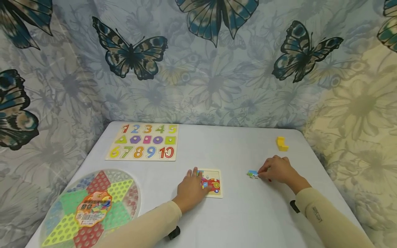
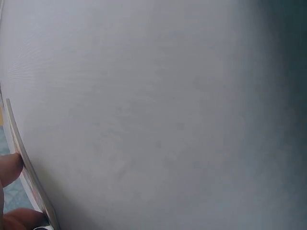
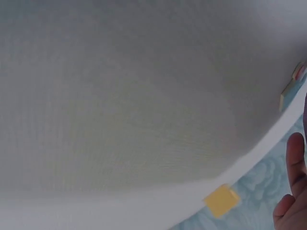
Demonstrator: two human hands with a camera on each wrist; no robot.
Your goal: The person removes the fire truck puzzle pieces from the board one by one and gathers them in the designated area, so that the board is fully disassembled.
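Note:
A small jigsaw board [image 1: 216, 174] with a red vehicle picture lies mid-table. My left hand [image 1: 190, 191] rests on its left part, fingers extended and thumb across the picture, covering that side. In the left wrist view, two fingertips touch the face of the board [image 2: 29, 175], seen nearly edge-on. To the right, my right hand [image 1: 277, 170] has curled fingers pinching at the edge of a blue and green puzzle piece [image 1: 252, 173] on the tabletop. The right wrist view shows a blue piece [image 3: 290, 93] and a reddish one near the fingers; the fingertip contact is hidden there.
A number and shape board [image 1: 141, 159] lies at the back left. The round Chinese checkers board [image 1: 69, 201] occupies the front left. A yellow block [image 1: 281, 144] stands at the back right. White cloth covers the table [image 1: 238, 220]; butterfly-print fabric [image 1: 214, 86] hangs behind.

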